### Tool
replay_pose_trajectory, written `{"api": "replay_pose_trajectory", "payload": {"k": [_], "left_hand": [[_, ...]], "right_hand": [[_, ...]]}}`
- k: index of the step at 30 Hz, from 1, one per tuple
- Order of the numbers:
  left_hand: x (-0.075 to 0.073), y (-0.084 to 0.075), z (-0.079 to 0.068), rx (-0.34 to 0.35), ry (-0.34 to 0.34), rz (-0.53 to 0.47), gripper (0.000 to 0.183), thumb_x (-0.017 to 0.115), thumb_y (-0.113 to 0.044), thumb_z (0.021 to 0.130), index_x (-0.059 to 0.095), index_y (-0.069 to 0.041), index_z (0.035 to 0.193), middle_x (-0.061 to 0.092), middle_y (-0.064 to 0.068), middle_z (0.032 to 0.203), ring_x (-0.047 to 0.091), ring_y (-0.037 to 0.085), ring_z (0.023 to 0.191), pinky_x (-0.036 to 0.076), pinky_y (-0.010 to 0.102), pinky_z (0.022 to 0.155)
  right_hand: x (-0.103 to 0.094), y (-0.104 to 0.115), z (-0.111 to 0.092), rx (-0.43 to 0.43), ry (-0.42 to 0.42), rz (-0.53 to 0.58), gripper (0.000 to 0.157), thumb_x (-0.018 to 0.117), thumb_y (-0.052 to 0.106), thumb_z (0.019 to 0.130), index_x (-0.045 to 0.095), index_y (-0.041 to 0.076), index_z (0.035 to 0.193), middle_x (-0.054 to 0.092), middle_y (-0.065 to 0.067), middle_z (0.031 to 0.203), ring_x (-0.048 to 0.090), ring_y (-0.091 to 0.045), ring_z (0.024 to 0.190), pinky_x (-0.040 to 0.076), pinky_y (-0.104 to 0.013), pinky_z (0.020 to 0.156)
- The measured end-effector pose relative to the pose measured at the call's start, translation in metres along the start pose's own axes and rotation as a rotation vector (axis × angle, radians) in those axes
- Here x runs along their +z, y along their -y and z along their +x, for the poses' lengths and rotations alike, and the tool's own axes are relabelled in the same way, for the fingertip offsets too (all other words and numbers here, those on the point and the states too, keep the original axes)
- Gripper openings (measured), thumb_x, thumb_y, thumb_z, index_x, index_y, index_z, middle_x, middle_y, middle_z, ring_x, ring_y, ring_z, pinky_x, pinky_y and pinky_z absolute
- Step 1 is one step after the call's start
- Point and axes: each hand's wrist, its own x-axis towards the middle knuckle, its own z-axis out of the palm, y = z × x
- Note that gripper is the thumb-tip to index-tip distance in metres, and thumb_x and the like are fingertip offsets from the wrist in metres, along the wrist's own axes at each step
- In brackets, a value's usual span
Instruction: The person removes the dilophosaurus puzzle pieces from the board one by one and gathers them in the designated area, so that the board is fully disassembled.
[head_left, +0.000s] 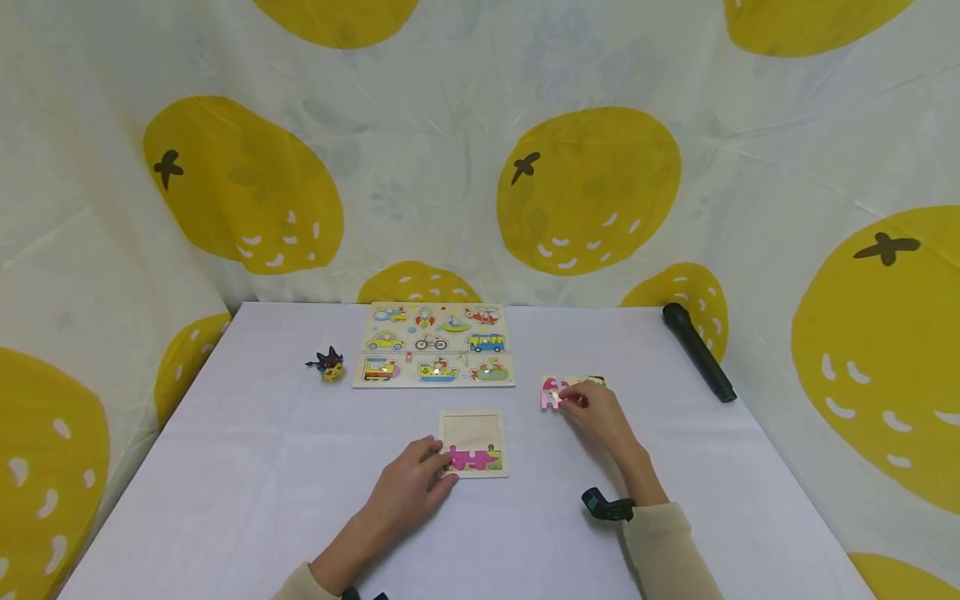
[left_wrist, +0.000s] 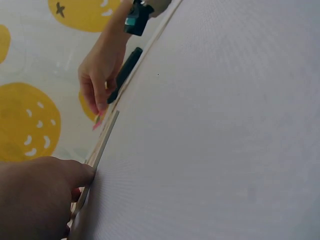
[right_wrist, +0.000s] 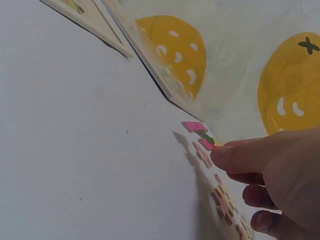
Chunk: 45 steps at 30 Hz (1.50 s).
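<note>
My left hand (head_left: 408,483) holds the lower left corner of a small square wooden puzzle tray (head_left: 504,433), thumb at its near edge. Pink pieces (head_left: 468,459) fill the tray's bottom row; bare wood shows above them. Off to the right of the tray, my right hand (head_left: 600,412) pinches a pink jigsaw piece (right_wrist: 194,127) between thumb and index finger. In the right wrist view this piece is raised above the loose puzzle pieces (right_wrist: 222,200) on the table. The right fingers partly cover those pieces in the head view.
A larger wooden vehicle puzzle board (head_left: 435,346) lies behind the tray. To its left stands a small black-and-yellow figurine (head_left: 328,364). A long black microphone-like object (head_left: 699,353) lies near the table's right edge. A fruit-patterned curtain (head_left: 427,167) hangs behind the white table (head_left: 247,467).
</note>
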Motion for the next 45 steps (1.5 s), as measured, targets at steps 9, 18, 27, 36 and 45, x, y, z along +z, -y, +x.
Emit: {"api": "replay_pose_trajectory", "payload": {"k": [9,18,27,36,45], "left_hand": [[0.000,0.000,0.000,-0.012,0.014,0.001,0.036,0.076,-0.036,0.088,0.075,-0.013,0.115,0.068,0.007,0.122,0.062,0.024,0.122,0.056,0.039,0.098],[0.001,0.001,0.000,-0.007,0.013,0.001,0.036,0.076,-0.036,0.088,0.075,-0.013,0.116,0.068,0.006,0.122,0.062,0.023,0.122,0.056,0.040,0.099],[0.003,0.002,0.000,0.001,0.001,0.017,0.035,0.077,-0.036,0.087,0.075,-0.014,0.115,0.068,0.005,0.122,0.063,0.023,0.120,0.056,0.039,0.098],[0.001,0.002,0.000,-0.013,0.030,-0.003,0.036,0.076,-0.036,0.088,0.075,-0.013,0.116,0.067,0.006,0.124,0.062,0.024,0.122,0.056,0.040,0.099],[0.002,0.003,0.000,-0.009,0.013,-0.005,0.036,0.078,-0.036,0.087,0.074,-0.013,0.115,0.066,0.005,0.123,0.062,0.022,0.120,0.056,0.038,0.098]], "right_hand": [[-0.002,-0.005,-0.001,0.048,0.052,-0.040,0.016,0.072,0.012,0.091,0.075,0.005,0.104,0.067,-0.008,0.094,0.056,-0.018,0.083,0.046,-0.028,0.072],[-0.001,-0.005,-0.001,0.074,0.065,-0.048,0.021,0.074,0.018,0.090,0.075,0.004,0.106,0.068,-0.010,0.097,0.059,-0.021,0.087,0.052,-0.036,0.078],[0.004,-0.004,0.002,0.105,0.096,-0.075,0.025,0.077,0.023,0.089,0.075,0.005,0.106,0.064,-0.007,0.092,0.057,-0.020,0.084,0.051,-0.033,0.077],[0.004,-0.002,0.003,0.080,0.074,-0.082,0.025,0.076,0.022,0.089,0.075,0.003,0.106,0.065,-0.008,0.094,0.058,-0.019,0.083,0.051,-0.034,0.076],[0.001,0.011,0.003,0.069,0.042,-0.091,0.032,0.073,0.026,0.091,0.072,0.003,0.113,0.061,-0.010,0.094,0.054,-0.021,0.083,0.049,-0.031,0.073]]}}
